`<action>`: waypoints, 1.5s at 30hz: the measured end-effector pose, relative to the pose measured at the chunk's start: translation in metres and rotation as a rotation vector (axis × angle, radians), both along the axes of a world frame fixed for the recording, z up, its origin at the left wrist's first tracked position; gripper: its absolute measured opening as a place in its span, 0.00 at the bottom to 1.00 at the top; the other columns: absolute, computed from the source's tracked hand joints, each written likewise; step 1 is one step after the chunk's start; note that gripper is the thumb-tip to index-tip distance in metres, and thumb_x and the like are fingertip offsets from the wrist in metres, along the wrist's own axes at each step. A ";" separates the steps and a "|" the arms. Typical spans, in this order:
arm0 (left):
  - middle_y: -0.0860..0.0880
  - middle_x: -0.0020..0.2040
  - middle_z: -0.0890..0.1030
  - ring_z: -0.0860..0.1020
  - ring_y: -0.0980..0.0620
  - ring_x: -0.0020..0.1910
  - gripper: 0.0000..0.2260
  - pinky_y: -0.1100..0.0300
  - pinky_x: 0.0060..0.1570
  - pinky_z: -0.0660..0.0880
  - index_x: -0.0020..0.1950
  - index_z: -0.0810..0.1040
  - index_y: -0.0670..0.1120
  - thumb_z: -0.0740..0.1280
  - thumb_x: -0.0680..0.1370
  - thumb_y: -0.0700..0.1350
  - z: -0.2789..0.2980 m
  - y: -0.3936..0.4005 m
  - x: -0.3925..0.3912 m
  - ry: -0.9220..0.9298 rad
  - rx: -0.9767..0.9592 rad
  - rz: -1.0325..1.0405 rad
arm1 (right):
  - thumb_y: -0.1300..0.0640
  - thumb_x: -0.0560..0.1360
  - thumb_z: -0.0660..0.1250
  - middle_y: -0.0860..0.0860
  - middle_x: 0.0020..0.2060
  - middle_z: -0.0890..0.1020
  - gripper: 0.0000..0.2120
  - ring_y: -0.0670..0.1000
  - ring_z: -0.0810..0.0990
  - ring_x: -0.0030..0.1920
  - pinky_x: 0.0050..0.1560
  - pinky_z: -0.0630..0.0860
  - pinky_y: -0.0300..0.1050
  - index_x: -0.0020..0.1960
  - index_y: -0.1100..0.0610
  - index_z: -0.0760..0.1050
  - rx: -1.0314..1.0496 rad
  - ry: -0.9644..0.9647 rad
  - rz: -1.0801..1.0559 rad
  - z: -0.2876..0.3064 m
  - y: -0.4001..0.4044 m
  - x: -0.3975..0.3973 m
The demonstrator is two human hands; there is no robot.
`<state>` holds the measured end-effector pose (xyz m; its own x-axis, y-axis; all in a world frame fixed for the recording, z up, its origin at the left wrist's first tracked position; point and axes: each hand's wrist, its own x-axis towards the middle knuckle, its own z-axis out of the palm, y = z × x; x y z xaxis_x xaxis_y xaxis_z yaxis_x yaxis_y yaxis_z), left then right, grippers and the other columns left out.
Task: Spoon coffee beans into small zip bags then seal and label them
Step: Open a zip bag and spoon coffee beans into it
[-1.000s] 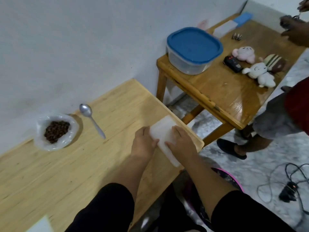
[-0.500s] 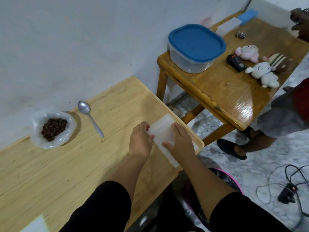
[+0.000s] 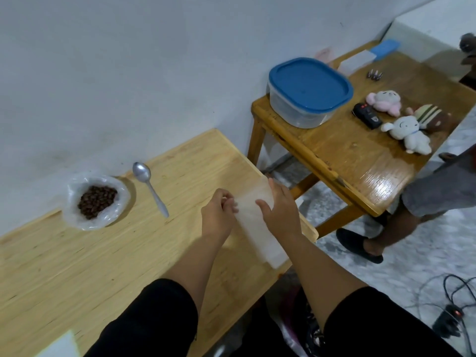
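Note:
A stack of small translucent zip bags [image 3: 253,225] lies at the right edge of the light wooden table [image 3: 90,266]. My left hand [image 3: 219,215] pinches the left edge of the top bag with curled fingertips. My right hand [image 3: 280,212] rests flat on the stack, thumb on top and fingers along its far right side. Coffee beans [image 3: 96,202] sit in an open clear plastic bag [image 3: 74,186] at the back left near the wall. A metal spoon [image 3: 152,191] lies on the table just right of the beans, bowl toward the wall.
A white sheet [image 3: 59,346] shows at the table's near left corner. To the right stands a darker wooden table [image 3: 360,161] with a blue-lidded container [image 3: 309,91], plush toys [image 3: 409,135] and a black remote [image 3: 367,119]. Another person [image 3: 425,199] stands beside it. Cables [image 3: 453,313] lie on the floor.
My left hand's fingers have curled from lying on the stack to pinching the top bag's edge. My right hand has stayed pressed on the bags.

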<state>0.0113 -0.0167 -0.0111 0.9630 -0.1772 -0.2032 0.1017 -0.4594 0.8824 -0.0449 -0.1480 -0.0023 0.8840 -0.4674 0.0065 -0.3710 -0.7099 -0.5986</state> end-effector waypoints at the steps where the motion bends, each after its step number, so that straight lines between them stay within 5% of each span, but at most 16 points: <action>1: 0.49 0.39 0.80 0.78 0.60 0.35 0.07 0.78 0.32 0.69 0.48 0.74 0.46 0.58 0.81 0.39 0.005 0.003 0.002 -0.009 -0.026 0.013 | 0.54 0.77 0.65 0.57 0.67 0.70 0.28 0.54 0.69 0.66 0.63 0.65 0.42 0.73 0.59 0.60 0.025 -0.022 -0.005 0.006 0.002 0.005; 7: 0.54 0.37 0.80 0.79 0.59 0.38 0.08 0.67 0.38 0.72 0.47 0.76 0.49 0.59 0.80 0.41 0.037 0.044 0.023 -0.122 -0.101 0.084 | 0.56 0.73 0.70 0.54 0.41 0.79 0.19 0.47 0.74 0.41 0.46 0.70 0.37 0.62 0.57 0.73 0.221 -0.162 0.012 0.050 0.030 0.042; 10: 0.53 0.38 0.80 0.77 0.56 0.38 0.07 0.64 0.39 0.71 0.47 0.77 0.51 0.61 0.78 0.42 0.053 0.078 0.036 -0.157 -0.086 0.145 | 0.55 0.72 0.70 0.52 0.36 0.80 0.07 0.51 0.78 0.39 0.41 0.72 0.40 0.48 0.56 0.76 0.300 -0.166 0.127 0.069 0.054 0.061; 13: 0.55 0.38 0.79 0.76 0.61 0.38 0.05 0.73 0.39 0.69 0.48 0.77 0.50 0.63 0.78 0.42 0.072 0.114 0.043 -0.194 -0.091 0.205 | 0.56 0.71 0.70 0.47 0.35 0.82 0.02 0.49 0.80 0.41 0.46 0.75 0.45 0.40 0.52 0.79 0.363 -0.149 0.285 0.084 0.086 0.078; 17: 0.54 0.45 0.79 0.78 0.57 0.45 0.06 0.65 0.49 0.71 0.52 0.78 0.49 0.68 0.76 0.45 0.094 0.161 0.045 -0.270 -0.126 0.432 | 0.61 0.72 0.70 0.46 0.37 0.82 0.03 0.43 0.80 0.40 0.47 0.74 0.38 0.41 0.53 0.80 0.460 -0.238 0.408 0.103 0.143 0.093; 20: 0.54 0.44 0.75 0.74 0.61 0.41 0.15 0.63 0.47 0.70 0.59 0.75 0.48 0.70 0.75 0.49 0.107 0.194 0.038 -0.261 -0.106 0.624 | 0.61 0.73 0.69 0.46 0.37 0.83 0.04 0.45 0.81 0.42 0.49 0.76 0.40 0.40 0.54 0.80 0.600 -0.243 0.421 0.112 0.185 0.097; 25: 0.53 0.46 0.82 0.80 0.56 0.48 0.25 0.61 0.50 0.72 0.70 0.64 0.51 0.67 0.76 0.55 0.118 0.230 0.023 -0.102 -0.354 0.668 | 0.59 0.74 0.68 0.48 0.40 0.84 0.03 0.45 0.82 0.45 0.50 0.77 0.41 0.42 0.56 0.81 0.800 -0.209 0.526 0.118 0.239 0.094; 29: 0.51 0.48 0.83 0.82 0.52 0.49 0.20 0.54 0.56 0.75 0.62 0.73 0.50 0.70 0.73 0.56 0.115 0.250 0.018 -0.058 -0.491 0.764 | 0.59 0.74 0.69 0.49 0.42 0.86 0.04 0.45 0.83 0.47 0.52 0.77 0.40 0.46 0.57 0.82 0.852 -0.154 0.648 0.120 0.265 0.094; 33: 0.45 0.46 0.84 0.83 0.52 0.46 0.09 0.59 0.50 0.79 0.51 0.81 0.44 0.72 0.74 0.47 0.119 0.263 0.016 -0.055 -0.671 0.779 | 0.57 0.72 0.71 0.48 0.44 0.86 0.07 0.44 0.83 0.49 0.55 0.77 0.40 0.50 0.54 0.82 0.875 -0.090 0.707 0.120 0.277 0.094; 45: 0.41 0.49 0.84 0.83 0.49 0.50 0.10 0.59 0.48 0.80 0.55 0.80 0.38 0.70 0.76 0.40 0.118 0.265 0.017 -0.004 -0.823 0.737 | 0.58 0.74 0.69 0.48 0.47 0.85 0.11 0.43 0.82 0.51 0.55 0.76 0.34 0.55 0.55 0.81 0.902 -0.022 0.711 0.121 0.276 0.095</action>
<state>0.0286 0.2486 0.1069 0.8888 0.3603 -0.2833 0.1056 0.4405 0.8915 0.0502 0.1278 0.1191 0.9538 0.2945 -0.0586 -0.0413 -0.0646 -0.9971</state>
